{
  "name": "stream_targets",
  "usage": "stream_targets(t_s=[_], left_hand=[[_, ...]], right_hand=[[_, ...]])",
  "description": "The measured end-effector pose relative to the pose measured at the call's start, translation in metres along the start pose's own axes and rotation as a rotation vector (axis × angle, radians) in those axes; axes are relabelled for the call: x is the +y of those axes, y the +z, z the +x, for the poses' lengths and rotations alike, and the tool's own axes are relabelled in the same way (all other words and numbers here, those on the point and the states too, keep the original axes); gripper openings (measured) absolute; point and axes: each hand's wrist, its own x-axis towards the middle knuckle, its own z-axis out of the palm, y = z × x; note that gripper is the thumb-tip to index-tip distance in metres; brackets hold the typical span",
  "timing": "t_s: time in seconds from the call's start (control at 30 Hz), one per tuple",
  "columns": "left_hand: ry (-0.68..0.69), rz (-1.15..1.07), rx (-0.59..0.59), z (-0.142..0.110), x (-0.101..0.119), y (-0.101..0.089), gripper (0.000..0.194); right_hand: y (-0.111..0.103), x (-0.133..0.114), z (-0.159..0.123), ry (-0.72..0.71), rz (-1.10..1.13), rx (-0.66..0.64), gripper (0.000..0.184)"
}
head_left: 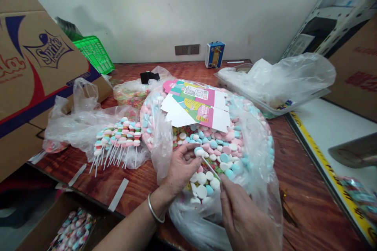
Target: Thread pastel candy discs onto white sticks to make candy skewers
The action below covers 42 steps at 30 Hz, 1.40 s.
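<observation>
My left hand (186,162), with a metal bangle at its wrist, pinches small round candies (200,152) in white and pale blue. A thin white stick (211,166) runs from these candies down to my right hand (241,208), whose fingers are closed on its lower end. Both hands are over a large plastic bag (255,141) full of pink, blue and white candies (224,157). On top of the candies lies a flattened printed carton (216,104), pink, green and yellow. Left of the bag, several finished candy skewers (119,137) rest on crumpled plastic.
A tall Sprite cardboard box (38,66) stands at the left, near a green basket (93,53). At the right back is a clear tub (253,94) with plastic over it. A box of candies (70,229) sits below the table's front edge. A blue device (215,55) stands by the wall.
</observation>
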Motion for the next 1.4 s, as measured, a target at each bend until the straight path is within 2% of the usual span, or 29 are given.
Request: stream_targets(t_s=[0.1,0.17,0.3,0.43,0.5,0.6,0.67,0.8,0.9,1.0,1.07,1.2,1.4], left_hand=[[0.006,0.004,0.000,0.002,0.000,-0.003,0.039],[0.022,0.010,0.023,0.005,0.001,-0.007,0.038],[0.089,0.030,0.115,0.011,0.009,-0.019,0.038],[0.127,0.022,0.108,0.014,0.013,-0.030,0.035],[0.123,0.018,0.108,0.012,0.012,-0.033,0.035],[0.105,0.030,0.113,0.010,0.010,-0.034,0.034],[0.109,0.036,0.118,0.010,0.009,-0.032,0.034],[0.084,0.047,0.133,0.010,0.007,-0.023,0.037],[0.060,0.052,0.131,0.010,0.005,-0.020,0.040],[0.055,0.054,0.132,0.012,0.002,-0.021,0.041],[0.052,0.043,0.145,0.014,-0.001,-0.023,0.041],[0.054,0.052,0.147,0.013,-0.004,-0.021,0.034],[0.060,0.081,0.071,0.006,-0.003,-0.017,0.030]], right_hand=[[0.000,0.004,0.000,-0.006,0.071,0.007,0.028],[-0.004,0.006,0.004,-0.038,0.063,0.069,0.026],[-0.015,0.004,0.019,-0.208,0.028,0.223,0.030],[-0.005,0.007,0.035,-0.431,0.017,0.085,0.027],[0.006,0.015,0.038,-0.449,-0.011,-0.005,0.022],[0.018,0.024,0.033,-0.398,-0.021,-0.081,0.020],[0.022,0.023,0.028,-0.320,-0.014,-0.071,0.024],[0.034,0.007,0.033,-0.069,-0.131,-0.059,0.021],[0.040,-0.005,0.040,-0.016,-0.190,-0.046,0.025],[0.033,-0.010,0.037,0.024,-0.196,0.014,0.029],[0.023,-0.011,0.029,0.003,-0.061,0.019,0.027],[0.011,-0.016,0.019,-0.038,0.309,-0.107,0.036],[0.010,-0.023,0.029,0.071,0.476,-0.123,0.035]])
